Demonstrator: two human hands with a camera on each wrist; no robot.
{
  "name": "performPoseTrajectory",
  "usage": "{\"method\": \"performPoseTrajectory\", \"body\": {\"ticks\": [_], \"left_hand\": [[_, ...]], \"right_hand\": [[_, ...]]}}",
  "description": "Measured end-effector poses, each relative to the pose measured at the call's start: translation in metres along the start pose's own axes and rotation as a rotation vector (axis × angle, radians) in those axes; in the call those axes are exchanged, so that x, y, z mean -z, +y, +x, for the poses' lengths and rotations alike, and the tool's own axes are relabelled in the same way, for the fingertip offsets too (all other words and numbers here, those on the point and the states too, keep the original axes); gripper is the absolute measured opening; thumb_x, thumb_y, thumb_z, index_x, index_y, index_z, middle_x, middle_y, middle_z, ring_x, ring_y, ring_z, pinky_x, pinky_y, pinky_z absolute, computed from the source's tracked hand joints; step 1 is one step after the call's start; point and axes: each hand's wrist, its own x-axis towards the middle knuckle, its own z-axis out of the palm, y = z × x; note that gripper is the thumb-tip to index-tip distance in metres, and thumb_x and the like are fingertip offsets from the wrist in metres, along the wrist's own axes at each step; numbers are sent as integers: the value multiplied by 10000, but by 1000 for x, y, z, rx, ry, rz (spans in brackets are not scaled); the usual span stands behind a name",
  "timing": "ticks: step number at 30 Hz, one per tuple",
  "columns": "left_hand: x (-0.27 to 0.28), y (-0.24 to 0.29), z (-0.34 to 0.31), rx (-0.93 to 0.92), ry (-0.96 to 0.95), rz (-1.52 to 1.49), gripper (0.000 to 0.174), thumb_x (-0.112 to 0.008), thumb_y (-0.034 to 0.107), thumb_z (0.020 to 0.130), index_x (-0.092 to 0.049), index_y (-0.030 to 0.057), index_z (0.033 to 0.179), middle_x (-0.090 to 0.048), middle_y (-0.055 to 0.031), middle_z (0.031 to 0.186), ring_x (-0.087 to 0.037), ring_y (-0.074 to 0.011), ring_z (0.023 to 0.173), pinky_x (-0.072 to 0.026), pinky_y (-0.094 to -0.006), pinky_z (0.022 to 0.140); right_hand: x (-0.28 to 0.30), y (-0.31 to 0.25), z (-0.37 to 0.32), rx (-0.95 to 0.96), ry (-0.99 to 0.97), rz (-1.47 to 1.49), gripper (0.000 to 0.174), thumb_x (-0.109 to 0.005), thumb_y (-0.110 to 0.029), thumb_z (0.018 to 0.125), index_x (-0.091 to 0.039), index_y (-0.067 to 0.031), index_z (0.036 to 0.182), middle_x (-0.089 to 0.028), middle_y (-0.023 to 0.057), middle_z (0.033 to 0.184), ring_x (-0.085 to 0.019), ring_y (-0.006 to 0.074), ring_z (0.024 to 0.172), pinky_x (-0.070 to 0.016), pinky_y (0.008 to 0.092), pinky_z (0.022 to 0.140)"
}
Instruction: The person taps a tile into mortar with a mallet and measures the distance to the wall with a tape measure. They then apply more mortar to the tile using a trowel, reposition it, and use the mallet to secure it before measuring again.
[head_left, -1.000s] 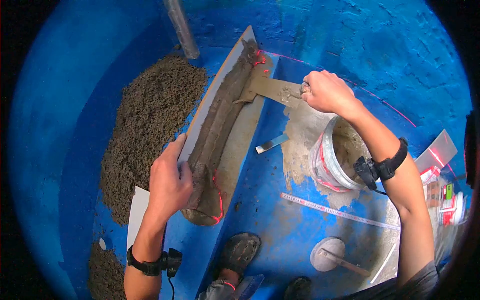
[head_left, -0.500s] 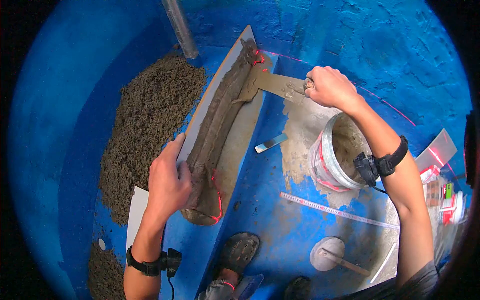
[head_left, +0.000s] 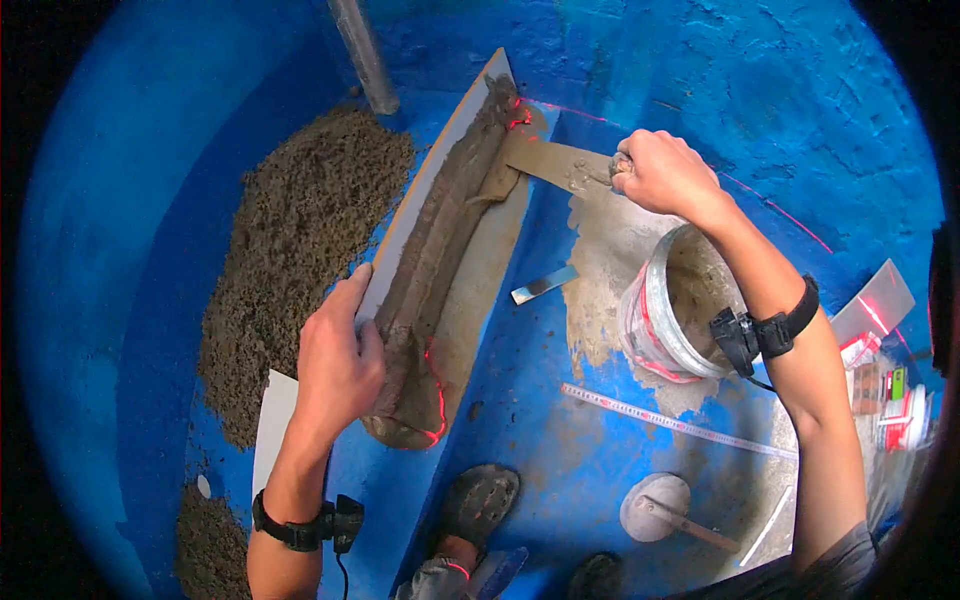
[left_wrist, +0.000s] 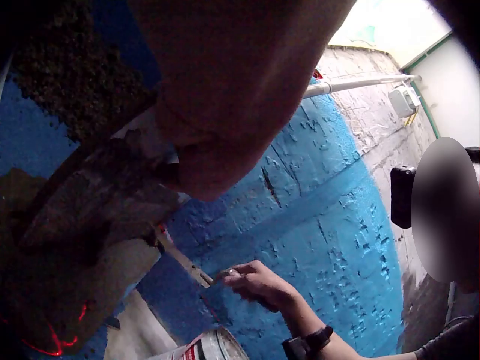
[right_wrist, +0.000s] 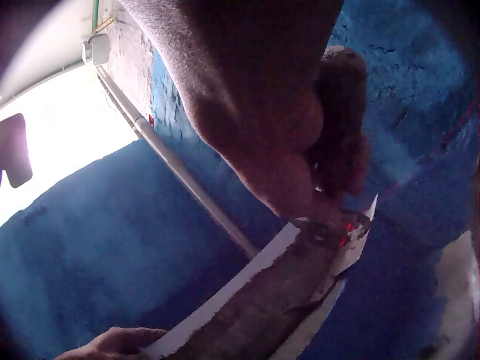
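Note:
In the head view, my right hand [head_left: 668,178] grips a flat-bladed trowel [head_left: 560,165], its blade reaching left over the wet mortar [head_left: 435,250]. The blade tip lies at the mortar's right side, near the upper end. That mortar runs as a long smoothed strip along a white board [head_left: 425,215] set on edge. My left hand [head_left: 342,355] holds the board's near part, thumb on the mortar side and fingers over the outer edge. In the left wrist view the hand is dark, while the right hand [left_wrist: 259,285] appears farther off with the trowel.
A pile of loose dark sand mix [head_left: 310,230] lies left of the board. To the right stand a bucket [head_left: 690,300], a small metal strip [head_left: 543,286], a measuring tape [head_left: 670,422] and a round disc with a handled tool [head_left: 656,508]. A pipe [head_left: 365,60] rises at the back.
My right hand has shifted slightly up and right, and the trowel blade has moved a little up along the mortar's side. The left hand stays in place on the board.

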Motion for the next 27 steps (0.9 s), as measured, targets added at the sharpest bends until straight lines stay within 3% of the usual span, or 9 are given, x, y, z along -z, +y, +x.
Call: {"method": "performPoseTrajectory", "body": {"ticks": [14, 16, 17, 19, 23, 25, 27], "left_hand": [[-3, -3, 0, -11, 11, 13, 538, -555, -68, 852, -578, -80, 1390, -650, -324, 1328, -619, -469, 1271, -466, -471, 1104], [-2, -2, 0, -27, 17, 12, 533, -554, -71, 861, -577, -77, 1393, -650, -319, 1332, -617, -467, 1276, -466, -468, 1104], [-2, -1, 0, -28, 17, 12, 533, -554, -71, 861, -577, -77, 1393, -650, -319, 1332, -617, -467, 1276, -466, -468, 1104], [-1, 1, 0, -6, 8, 16, 528, -553, -68, 868, -577, -75, 1395, -645, -319, 1341, -616, -464, 1278, -464, -466, 1108], [-1, 0, -1, -8, 14, 18, 527, -552, -70, 868, -578, -77, 1395, -644, -321, 1341, -617, -464, 1278, -464, -464, 1107], [-2, 0, -1, -4, 9, 15, 527, -552, -69, 868, -578, -79, 1395, -643, -323, 1342, -619, -462, 1278, -463, -462, 1109], [-2, 1, 0, -5, 7, 14, 528, -552, -69, 868, -578, -80, 1395, -644, -324, 1338, -621, -462, 1275, -463, -462, 1107]], "right_hand": [[5, -6, -8, 5, -48, 33, 269, -659, -163, 801, -737, 64, 922, -716, 343, 1021, -712, 499, 1012, -575, 565, 901], [13, -8, -11, 140, -152, 160, 309, -684, -218, 828, -739, 71, 920, -734, 313, 900, -751, 450, 861, -605, 524, 779], [19, -13, -12, 140, -152, 160, 309, -684, -218, 828, -739, 71, 920, -734, 313, 900, -751, 450, 861, -605, 524, 779], [30, -26, -14, -4, -394, 214, 289, -736, -246, 881, -719, 39, 922, -694, 210, 768, -667, 330, 715, -512, 466, 698], [30, -24, -10, 52, -407, 192, 286, -730, -245, 889, -720, 38, 927, -690, 206, 760, -672, 305, 720, -511, 465, 691], [25, -22, -9, 213, -359, 234, 329, -691, -255, 860, -745, 68, 893, -699, 223, 698, -719, 300, 607, -578, 448, 578], [30, -26, -15, 236, -370, 210, 332, -689, -257, 859, -747, 65, 912, -709, 246, 736, -733, 340, 665, -587, 467, 636]]}}
